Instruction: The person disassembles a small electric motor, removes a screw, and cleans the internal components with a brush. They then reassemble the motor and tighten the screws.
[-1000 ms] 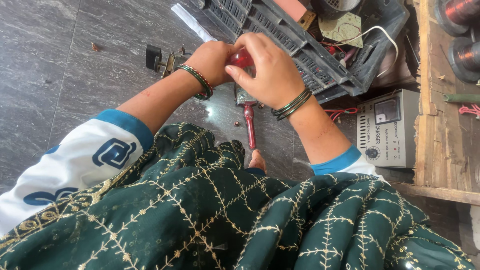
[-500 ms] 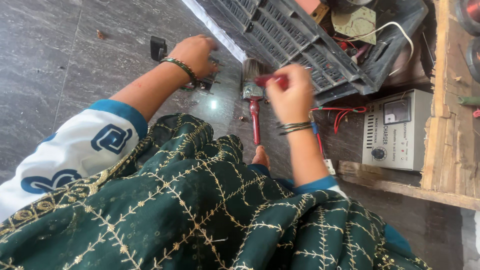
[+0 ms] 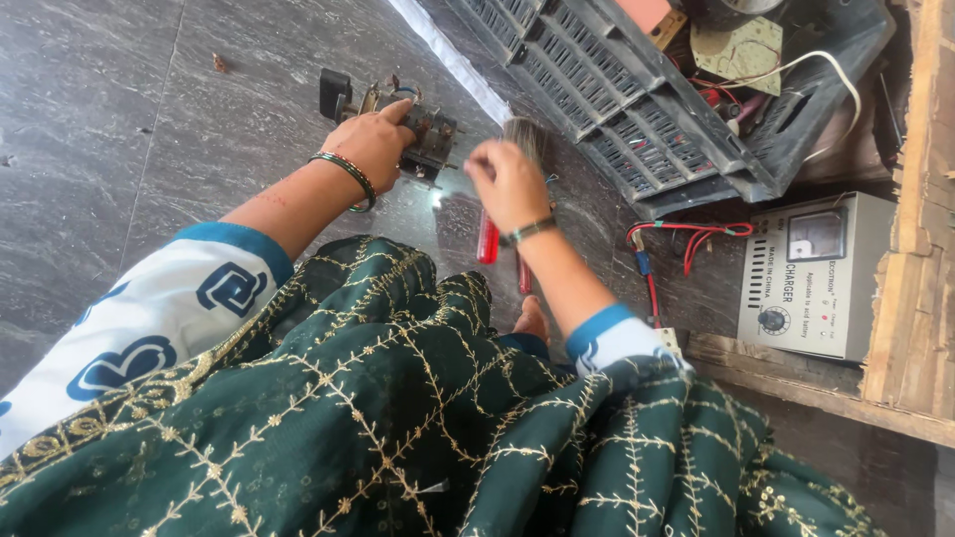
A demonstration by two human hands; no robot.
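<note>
Biggest thing in view is the grey stone floor [image 3: 119,179], with the person sitting on it, lap covered in dark green embroidered fabric [image 3: 398,428]. Up top lies a tipped dark plastic crate [image 3: 637,99] stuffed with wires and a bit of circuit board, and to the right sits a grey metal charger box [image 3: 811,273] with a dial, a meter and red leads, pushed against a wooden pallet edge [image 3: 915,199]. The small stuff is where the action is: a little metal electrical assembly [image 3: 423,134] rests on the floor just ahead of the knees. The left hand [image 3: 373,144] is pressed on it, fingers curled over the top, pinning it. The right hand [image 3: 507,179] is clenched round a small brush [image 3: 525,134], bristles blurred just right of the part, while a red-handled screwdriver [image 3: 487,239] lies on the floor under that wrist. Doing this well probably means keeping the part firmly pinned so it doesn't skate on the smooth stone, using short light strokes, and sweeping dust away from the contacts rather than into them.
</note>
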